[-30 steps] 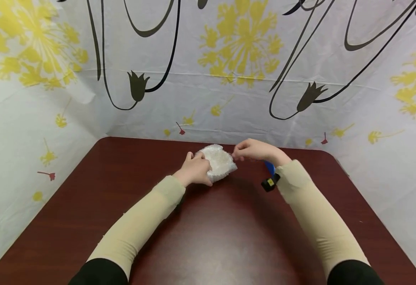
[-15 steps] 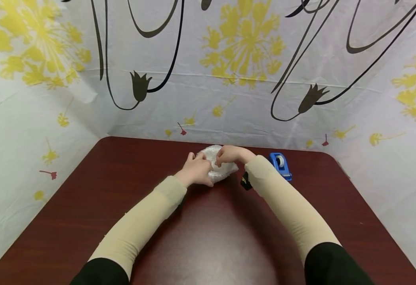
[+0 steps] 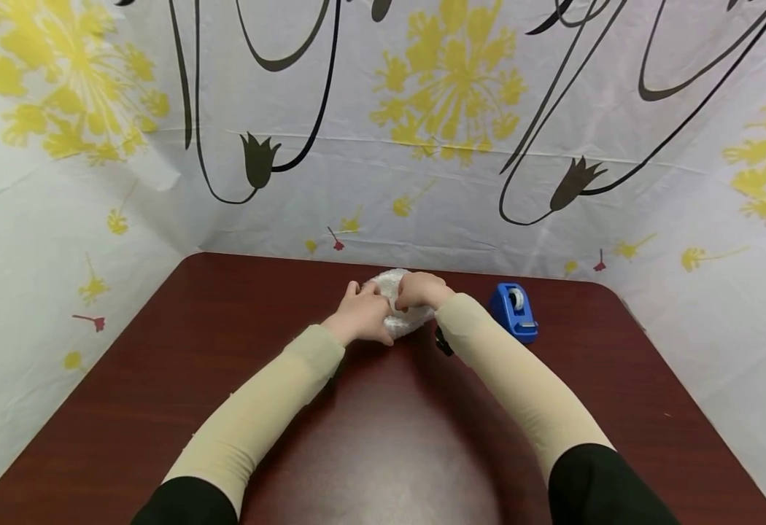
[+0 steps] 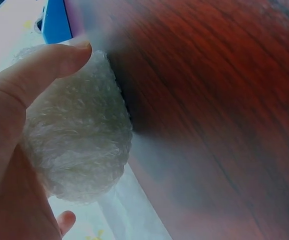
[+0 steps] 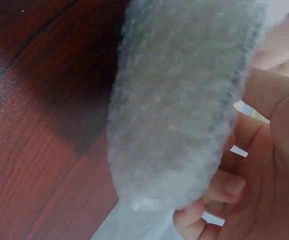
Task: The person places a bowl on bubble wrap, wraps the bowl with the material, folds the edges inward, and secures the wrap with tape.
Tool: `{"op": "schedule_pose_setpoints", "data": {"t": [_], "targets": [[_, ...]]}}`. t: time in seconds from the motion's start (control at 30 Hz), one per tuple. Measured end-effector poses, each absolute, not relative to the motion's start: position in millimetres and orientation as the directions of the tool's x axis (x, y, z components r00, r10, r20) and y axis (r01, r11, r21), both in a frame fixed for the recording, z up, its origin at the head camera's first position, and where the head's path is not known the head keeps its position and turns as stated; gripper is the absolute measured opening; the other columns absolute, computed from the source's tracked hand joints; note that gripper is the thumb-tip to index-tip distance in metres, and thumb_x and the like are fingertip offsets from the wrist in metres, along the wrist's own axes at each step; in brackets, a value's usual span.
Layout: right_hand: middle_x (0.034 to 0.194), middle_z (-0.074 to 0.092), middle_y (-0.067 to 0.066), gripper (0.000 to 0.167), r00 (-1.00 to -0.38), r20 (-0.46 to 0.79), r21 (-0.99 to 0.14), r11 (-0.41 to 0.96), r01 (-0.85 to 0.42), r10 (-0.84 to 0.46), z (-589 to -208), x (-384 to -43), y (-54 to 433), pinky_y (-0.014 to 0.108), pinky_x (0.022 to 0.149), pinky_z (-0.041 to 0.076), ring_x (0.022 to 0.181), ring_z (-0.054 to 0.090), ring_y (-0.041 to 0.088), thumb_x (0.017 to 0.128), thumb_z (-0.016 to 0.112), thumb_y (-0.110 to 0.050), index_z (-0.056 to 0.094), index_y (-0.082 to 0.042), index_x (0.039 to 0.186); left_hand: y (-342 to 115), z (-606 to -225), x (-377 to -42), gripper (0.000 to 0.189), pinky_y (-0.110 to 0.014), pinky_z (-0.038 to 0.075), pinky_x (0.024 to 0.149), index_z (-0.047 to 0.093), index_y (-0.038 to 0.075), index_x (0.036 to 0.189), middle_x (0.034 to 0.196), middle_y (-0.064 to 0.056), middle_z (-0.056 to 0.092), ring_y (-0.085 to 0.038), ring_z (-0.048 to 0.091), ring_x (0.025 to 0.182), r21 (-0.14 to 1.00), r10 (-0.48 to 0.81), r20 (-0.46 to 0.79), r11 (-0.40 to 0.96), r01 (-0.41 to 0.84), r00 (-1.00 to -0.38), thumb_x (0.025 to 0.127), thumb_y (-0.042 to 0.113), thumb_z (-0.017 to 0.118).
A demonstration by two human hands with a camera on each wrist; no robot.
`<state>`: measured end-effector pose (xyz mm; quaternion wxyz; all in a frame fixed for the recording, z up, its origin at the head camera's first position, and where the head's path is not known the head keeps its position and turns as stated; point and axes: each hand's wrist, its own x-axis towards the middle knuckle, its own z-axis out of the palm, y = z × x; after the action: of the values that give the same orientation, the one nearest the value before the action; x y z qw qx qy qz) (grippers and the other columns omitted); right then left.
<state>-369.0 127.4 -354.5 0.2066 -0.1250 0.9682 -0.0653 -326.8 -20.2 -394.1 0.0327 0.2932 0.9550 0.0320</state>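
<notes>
A rounded bundle in bubble wrap [image 3: 391, 281] stands near the table's far edge. My left hand [image 3: 361, 315] grips it from the left, with the thumb along its near side in the left wrist view. Over the bundle's right part lies my right hand [image 3: 419, 289], its fingers bent. In the right wrist view, curled fingers [image 5: 223, 187] of the right hand are against the back of the bubble wrap [image 5: 177, 110]. Whether they pinch anything there is hidden. What the wrap encloses cannot be made out.
A blue tape dispenser [image 3: 514, 312] with a white roll stands on the dark red table [image 3: 383, 437], right of the bundle. Behind the table hangs a patterned white cloth [image 3: 357, 168].
My right hand has moved left from beside the bundle onto it, and its fingers now touch the wrap. The tape dispenser has come into fuller view. The left hand keeps its grip.
</notes>
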Motion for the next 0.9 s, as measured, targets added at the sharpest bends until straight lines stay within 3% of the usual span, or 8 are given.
{"op": "schedule_pose_setpoints", "data": {"t": [0.13,0.27,0.33,0.4,0.5,0.63,0.7,0.9], "targets": [[0.055,0.042,-0.003,0.025,-0.901,-0.359,-0.127,0.969,-0.21,-0.243,-359.8,-368.1,123.8,0.029,0.053,0.029,0.052,0.033,0.013,0.088,0.061,-0.019,0.061,-0.015,0.064,-20.3,-393.6,-324.7,0.031,-0.045,0.024,0.093,0.074,0.029,0.1,0.122,0.009,0.059,-0.019,0.035,0.123,0.041,0.571,-0.036,0.821,0.57,-0.82,0.078,0.051,0.077],[0.057,0.041,-0.002,0.029,-0.913,-0.334,-0.062,0.972,-0.228,-0.235,-361.8,-363.8,120.8,0.03,0.054,0.03,0.053,0.033,0.014,0.091,0.061,-0.019,0.054,-0.016,0.062,-19.7,-393.4,-323.6,0.035,-0.05,0.024,0.1,0.075,0.027,0.101,0.14,0.002,0.047,-0.022,0.031,0.131,0.004,0.575,-0.028,0.818,0.575,-0.818,0.077,0.053,0.077],[0.062,0.047,-0.001,0.021,-0.916,-0.322,-0.037,0.97,-0.241,-0.24,-361.8,-362.3,120.2,0.03,0.056,0.033,0.056,0.037,0.014,0.092,0.061,-0.02,0.064,-0.015,0.072,-19.1,-393.0,-323.6,0.034,-0.052,0.022,0.103,0.076,0.027,0.099,0.147,0.0,0.041,-0.024,0.027,0.135,-0.005,0.575,-0.024,0.818,0.576,-0.817,0.076,0.053,0.077],[0.069,0.055,-0.001,0.012,-0.918,-0.313,-0.019,0.968,-0.251,-0.245,-361.6,-361.6,119.8,0.031,0.057,0.035,0.06,0.04,0.015,0.092,0.061,-0.021,0.072,-0.015,0.091,-18.6,-392.4,-323.8,0.034,-0.054,0.02,0.105,0.076,0.028,0.099,0.152,-0.002,0.034,-0.026,0.023,0.139,-0.015,0.579,-0.02,0.815,0.579,-0.815,0.077,0.053,0.077],[0.082,0.063,0.0,0.021,-0.923,-0.303,-0.006,0.969,-0.248,-0.238,-363.0,-361.4,119.0,0.031,0.06,0.037,0.065,0.044,0.016,0.093,0.061,-0.021,0.072,-0.017,0.11,-18.1,-392.5,-323.3,0.027,-0.053,0.018,0.107,0.075,0.029,0.09,0.155,-0.001,0.031,-0.026,0.021,0.14,-0.028,0.581,-0.015,0.813,0.581,-0.814,0.077,0.052,0.077],[0.08,0.061,0.001,0.01,-0.929,-0.294,0.004,0.972,-0.235,-0.224,-363.4,-360.4,118.5,0.032,0.06,0.037,0.066,0.044,0.017,0.092,0.061,-0.02,0.07,-0.015,0.09,-16.6,-394.1,-324.2,0.024,-0.05,0.021,0.103,0.068,0.03,0.073,0.15,0.003,0.038,-0.023,0.027,0.135,-0.071,0.595,0.016,0.802,0.593,-0.804,0.076,0.052,0.076],[0.076,0.058,0.002,0.014,-0.93,-0.296,0.007,0.973,-0.231,-0.218,-363.5,-360.0,118.3,0.032,0.06,0.036,0.065,0.043,0.017,0.092,0.061,-0.02,0.065,-0.015,0.08,-16.1,-395.2,-324.6,0.027,-0.049,0.023,0.1,0.066,0.028,0.07,0.146,0.004,0.042,-0.022,0.03,0.131,-0.096,0.605,0.032,0.794,0.6,-0.795,0.076,0.053,0.076],[0.077,0.061,0.0,0.017,-0.933,-0.283,0.023,0.971,-0.237,-0.221,-363.9,-360.0,117.8,0.032,0.061,0.038,0.067,0.047,0.017,0.094,0.062,-0.026,0.066,-0.016,0.081,-17.1,-396.8,-324.6,0.036,-0.052,0.02,0.106,0.075,0.025,0.097,0.151,0.005,0.037,-0.022,0.024,0.138,-0.114,0.614,0.03,0.786,0.607,-0.789,0.078,0.055,0.074]]}}
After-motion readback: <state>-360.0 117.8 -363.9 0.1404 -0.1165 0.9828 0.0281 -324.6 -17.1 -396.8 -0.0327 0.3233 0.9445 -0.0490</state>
